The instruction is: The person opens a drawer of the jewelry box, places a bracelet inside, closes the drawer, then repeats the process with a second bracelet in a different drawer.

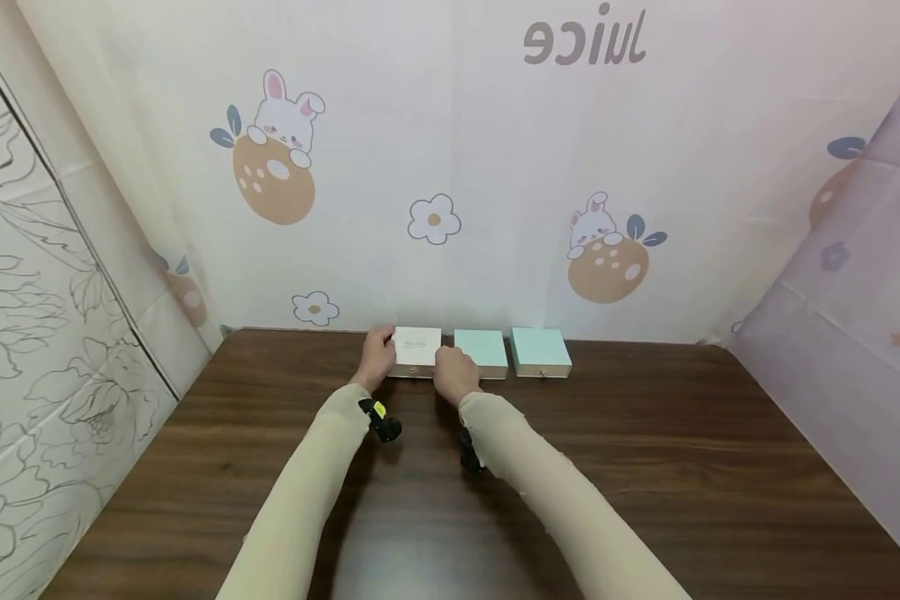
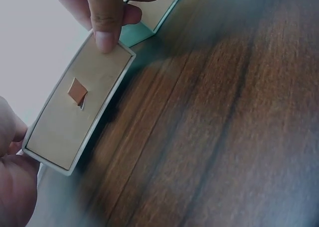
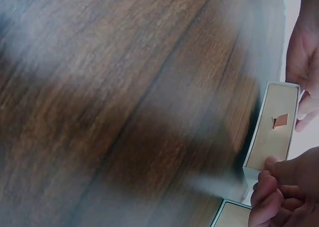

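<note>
A small white drawer box (image 1: 417,343) with faint print on its lid lies at the table's back edge. My left hand (image 1: 376,360) holds its left end, fingers at the side and corner. At the right front corner, my right hand (image 1: 456,372) grips it, the thumb (image 2: 105,41) pressing on the beige drawer front (image 2: 55,127) in the left wrist view. A small brown pull tab (image 2: 77,91) sticks out from the middle of that front. The drawer sits flush within the sleeve. The right hand's other fingers are curled beside the box.
Right of the white box stand two mint-green boxes, a nearer one (image 1: 487,354) by my right hand and a farther one (image 1: 540,350). A printed curtain (image 1: 435,275) hangs just behind them. Dark wood tabletop (image 1: 645,450) extends to both sides and forward.
</note>
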`<state>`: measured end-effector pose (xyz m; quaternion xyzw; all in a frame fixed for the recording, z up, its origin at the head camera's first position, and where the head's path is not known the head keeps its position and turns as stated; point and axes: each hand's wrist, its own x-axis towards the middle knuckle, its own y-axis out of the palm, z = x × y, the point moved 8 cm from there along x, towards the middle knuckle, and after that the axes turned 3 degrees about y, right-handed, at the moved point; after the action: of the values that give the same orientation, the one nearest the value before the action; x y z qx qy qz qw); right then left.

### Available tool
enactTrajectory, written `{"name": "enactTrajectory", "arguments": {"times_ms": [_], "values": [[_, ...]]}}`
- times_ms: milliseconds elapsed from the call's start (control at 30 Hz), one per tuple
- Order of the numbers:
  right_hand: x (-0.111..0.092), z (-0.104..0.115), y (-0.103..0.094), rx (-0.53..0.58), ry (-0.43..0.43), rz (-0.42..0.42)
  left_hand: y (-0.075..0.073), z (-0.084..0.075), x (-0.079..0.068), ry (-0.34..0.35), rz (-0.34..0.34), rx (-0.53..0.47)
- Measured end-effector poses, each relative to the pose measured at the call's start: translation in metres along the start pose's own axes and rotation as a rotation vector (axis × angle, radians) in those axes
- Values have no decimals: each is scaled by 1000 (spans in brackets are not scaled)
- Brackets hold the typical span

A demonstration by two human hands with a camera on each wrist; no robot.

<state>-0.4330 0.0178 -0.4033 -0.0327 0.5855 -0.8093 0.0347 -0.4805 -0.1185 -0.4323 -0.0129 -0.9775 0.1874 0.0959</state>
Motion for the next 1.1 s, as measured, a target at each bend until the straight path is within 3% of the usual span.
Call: {"name": "enactTrajectory", "arguments": {"times_ms": [267,567,833,1100], "values": [[-2,4,7,-35,28,8,-2,2,-6,-10,-24,22],[-5,12,12,-126,-30,31,-3,8,-12,-57,-39,3],[-5,1,13,-89,7,13,6,8,-9,-35,-17,21],[-1,-19,1,-6,13,-46,16,3,-8,16,36,63]]}}
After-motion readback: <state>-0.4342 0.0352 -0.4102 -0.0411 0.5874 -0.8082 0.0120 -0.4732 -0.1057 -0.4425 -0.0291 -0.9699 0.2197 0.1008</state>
